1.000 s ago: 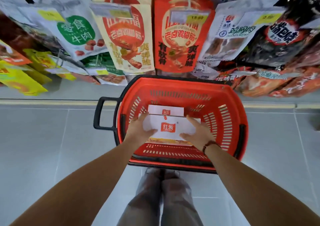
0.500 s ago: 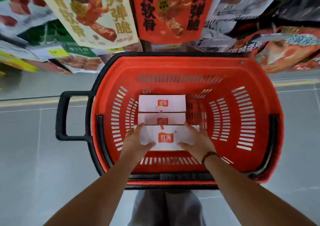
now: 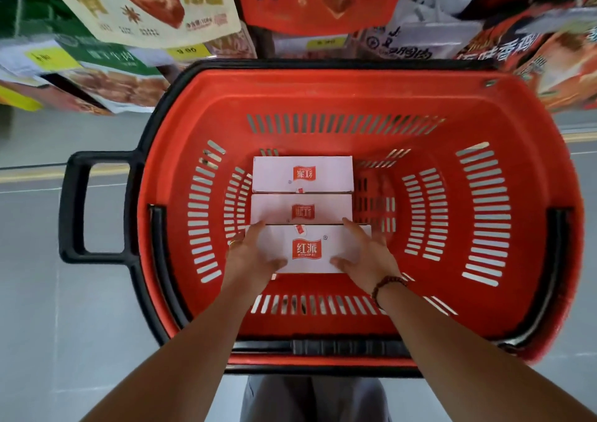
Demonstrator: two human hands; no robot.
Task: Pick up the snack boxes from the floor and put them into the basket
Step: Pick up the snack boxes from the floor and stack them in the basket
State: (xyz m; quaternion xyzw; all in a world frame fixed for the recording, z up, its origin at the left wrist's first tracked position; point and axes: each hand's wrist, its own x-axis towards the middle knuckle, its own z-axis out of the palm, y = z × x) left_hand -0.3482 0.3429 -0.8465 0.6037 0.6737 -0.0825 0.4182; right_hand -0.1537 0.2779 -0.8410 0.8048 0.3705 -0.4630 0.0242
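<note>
Now hands (image 3: 250, 255) (image 3: 366, 255) clasp one flat (cardboard) box (image 3: 308, 250).

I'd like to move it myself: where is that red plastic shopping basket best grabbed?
Probably the black loop handle on the left end of the red plastic shopping basket, approached from the left: it juts out clear, open enough for fingers to curl through.

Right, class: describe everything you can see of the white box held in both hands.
The white snack box is a flat, rectangular carton, cardboard by its look, closed, with a red logo in the middle of its top face. It lies level, long side across, low inside the red basket, nearest of three alike. The left hand and right hand grip its ends, thumbs on top. Its far edge borders the middle box.
</note>
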